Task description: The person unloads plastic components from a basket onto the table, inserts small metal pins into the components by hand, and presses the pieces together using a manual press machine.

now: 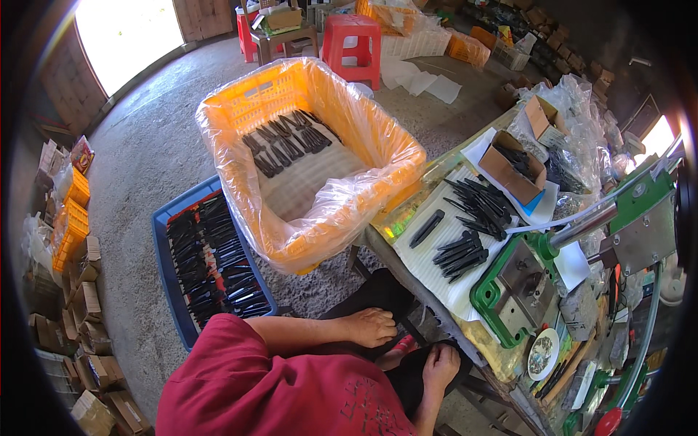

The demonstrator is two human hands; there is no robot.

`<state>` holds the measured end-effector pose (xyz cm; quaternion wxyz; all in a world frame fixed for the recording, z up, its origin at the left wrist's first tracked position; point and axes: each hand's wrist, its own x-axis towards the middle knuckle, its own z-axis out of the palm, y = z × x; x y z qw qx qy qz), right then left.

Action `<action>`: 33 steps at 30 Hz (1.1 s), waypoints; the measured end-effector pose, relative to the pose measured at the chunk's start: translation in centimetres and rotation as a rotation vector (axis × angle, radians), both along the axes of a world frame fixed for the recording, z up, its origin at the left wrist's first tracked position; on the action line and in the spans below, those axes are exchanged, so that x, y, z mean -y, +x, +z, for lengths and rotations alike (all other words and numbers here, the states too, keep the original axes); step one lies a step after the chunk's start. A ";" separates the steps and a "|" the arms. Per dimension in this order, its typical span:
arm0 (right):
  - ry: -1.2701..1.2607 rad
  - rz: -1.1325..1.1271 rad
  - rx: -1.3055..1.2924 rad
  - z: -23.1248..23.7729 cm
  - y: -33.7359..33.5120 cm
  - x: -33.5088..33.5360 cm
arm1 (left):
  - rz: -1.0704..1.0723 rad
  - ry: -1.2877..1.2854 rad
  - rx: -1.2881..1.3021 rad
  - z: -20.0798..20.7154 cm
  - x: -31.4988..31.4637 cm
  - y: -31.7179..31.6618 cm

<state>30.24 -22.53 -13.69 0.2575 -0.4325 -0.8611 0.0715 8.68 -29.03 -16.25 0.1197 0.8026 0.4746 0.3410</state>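
Both my hands are at rest, low in the head view. My left hand (372, 327) lies over my left thigh with nothing visible in it. On my right knee lies my right hand (440, 367), its fingers draped over the dark trousers. To the right, on the workbench, slim black handle-shaped pieces (459, 256) lie in a row, a pile of more (483, 207) behind them. A single black piece (427, 227) lies apart on the white foam sheet (407, 254). Neither hand touches these. A green bench press (502, 291) stands beside them.
A yellow crate (251, 102) lined with clear plastic holds rows of black pieces. Left of it, a blue crate (166, 261) is filled with more. An open cardboard box (534, 189) and a white dish (542, 354) sit on the bench. A red stool (352, 47) stands behind.
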 end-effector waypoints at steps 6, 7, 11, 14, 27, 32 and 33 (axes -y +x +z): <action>0.008 0.006 -0.007 0.0 0.0 0.0 | -0.005 -0.013 -0.009 -0.1 0.0 0.0; 0.006 0.008 -0.005 0.0 0.0 0.0 | -0.004 -0.013 -0.003 -0.1 0.0 0.0; 0.013 0.003 -0.010 0.0 -0.1 0.0 | -0.007 -0.019 -0.007 -0.2 0.0 0.0; 0.012 0.002 -0.019 0.2 -0.2 0.0 | -0.007 -0.028 0.001 -0.2 0.0 0.0; -0.038 -0.023 -0.011 0.3 -0.2 0.1 | -0.011 -0.045 0.026 0.5 0.0 0.0; -0.013 -0.043 -0.043 0.6 -0.1 0.0 | -0.036 -0.084 0.102 1.1 -0.1 -0.1; -0.009 -0.027 -0.057 0.7 -0.2 0.0 | 0.003 -0.092 0.197 1.5 0.1 -0.2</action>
